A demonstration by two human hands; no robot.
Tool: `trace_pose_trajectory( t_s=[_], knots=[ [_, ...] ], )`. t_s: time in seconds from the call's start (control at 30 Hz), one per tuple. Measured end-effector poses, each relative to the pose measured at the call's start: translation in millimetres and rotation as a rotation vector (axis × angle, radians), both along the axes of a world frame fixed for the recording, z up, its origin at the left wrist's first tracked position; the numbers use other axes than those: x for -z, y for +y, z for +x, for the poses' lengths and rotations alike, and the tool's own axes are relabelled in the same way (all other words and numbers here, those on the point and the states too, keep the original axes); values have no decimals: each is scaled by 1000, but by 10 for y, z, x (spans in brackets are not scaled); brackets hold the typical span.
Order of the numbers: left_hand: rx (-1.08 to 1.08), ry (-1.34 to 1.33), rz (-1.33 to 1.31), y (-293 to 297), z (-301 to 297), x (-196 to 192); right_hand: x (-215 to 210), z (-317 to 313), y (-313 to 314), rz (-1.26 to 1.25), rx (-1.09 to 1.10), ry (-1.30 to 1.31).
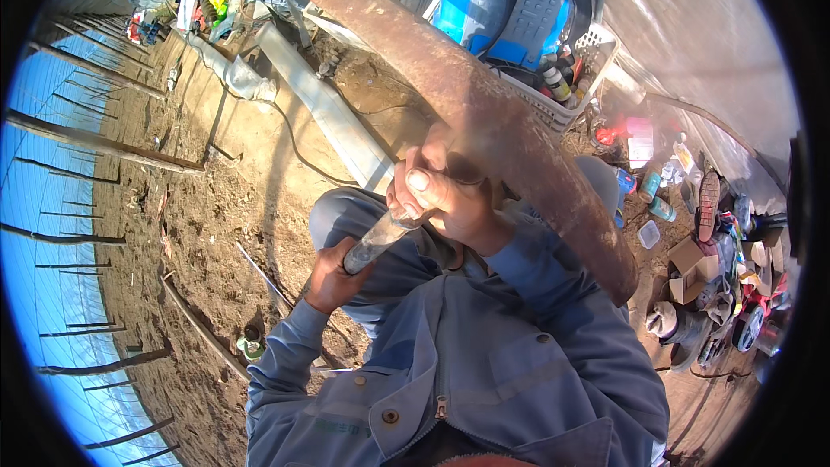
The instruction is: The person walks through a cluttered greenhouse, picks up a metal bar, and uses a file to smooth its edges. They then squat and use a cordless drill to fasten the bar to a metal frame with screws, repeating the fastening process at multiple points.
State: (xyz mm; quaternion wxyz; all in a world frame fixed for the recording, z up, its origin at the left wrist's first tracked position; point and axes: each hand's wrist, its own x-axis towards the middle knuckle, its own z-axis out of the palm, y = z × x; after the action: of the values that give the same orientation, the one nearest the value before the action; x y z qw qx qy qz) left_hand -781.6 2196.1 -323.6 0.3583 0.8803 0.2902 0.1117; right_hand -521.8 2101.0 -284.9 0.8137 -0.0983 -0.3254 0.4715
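Note:
In front of my body I hold a long-handled tool. It has a broad, curved, rust-brown blade (pixel 389 30) that runs from the upper middle down to the right, past my right forearm. A grey, worn, round handle (pixel 377 240) slants from the blade toward my lower left. My left hand (pixel 333 278) is closed round the handle's lower end. Higher up, my right hand (pixel 450 199) is closed where handle and blade meet, thumb up; the joint itself is hidden behind my fingers.
A white metal channel (pixel 328 108) lies on the dirt ahead. At the back stand a white plastic basket (pixel 596 39) and a blue case (pixel 462 0). Bottles, a cardboard box (pixel 692 270) and shoes clutter the right. A wooden pole (pixel 203 326) and a green bottle (pixel 251 344) are at left.

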Motion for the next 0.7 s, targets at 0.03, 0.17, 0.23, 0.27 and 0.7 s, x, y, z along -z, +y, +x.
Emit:
trace_pose_trajectory(
  t_s=[0.03,0.17,0.23,0.27,0.7],
  knots=[
    [9,5,9,12,-1,3,7,-3,11,34,-11,28],
    [43,35,-11,68,44,5,74,-24,69,68,10,15],
    [52,49,-24,92,66,-34,100,-19,108,103,-44,44],
    [53,44,-24,99,97,-49,106,-4,138,122,-72,56],
    [106,27,-50,38,536,-377,317,61,239,-74,47,189]
  ],
)
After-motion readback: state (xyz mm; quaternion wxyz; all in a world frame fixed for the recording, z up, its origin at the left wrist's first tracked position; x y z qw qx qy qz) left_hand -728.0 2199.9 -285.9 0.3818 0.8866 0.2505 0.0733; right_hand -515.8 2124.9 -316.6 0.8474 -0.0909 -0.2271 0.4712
